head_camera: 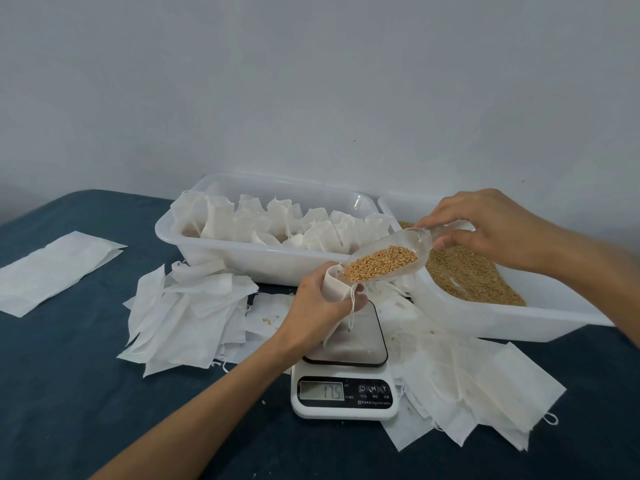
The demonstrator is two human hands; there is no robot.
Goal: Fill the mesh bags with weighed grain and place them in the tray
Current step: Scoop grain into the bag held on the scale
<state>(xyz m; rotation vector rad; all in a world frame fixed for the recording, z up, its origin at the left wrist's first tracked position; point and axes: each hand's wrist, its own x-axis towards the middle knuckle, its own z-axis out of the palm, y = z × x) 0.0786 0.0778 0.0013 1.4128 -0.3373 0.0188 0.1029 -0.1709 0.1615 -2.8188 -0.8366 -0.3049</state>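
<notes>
My left hand grips a white mesh bag by its open mouth, and the bag hangs down onto the platform of a white digital scale. My right hand holds the handle of a clear plastic scoop. The scoop is tilted with its lip at the bag's mouth and carries golden grain. Behind stands a white tray with several filled bags upright in it. To the right a second white tray holds loose grain.
Heaps of empty white bags lie on the dark blue table left of the scale and right of it. A flat white sheet lies at the far left. A pale wall rises behind the trays.
</notes>
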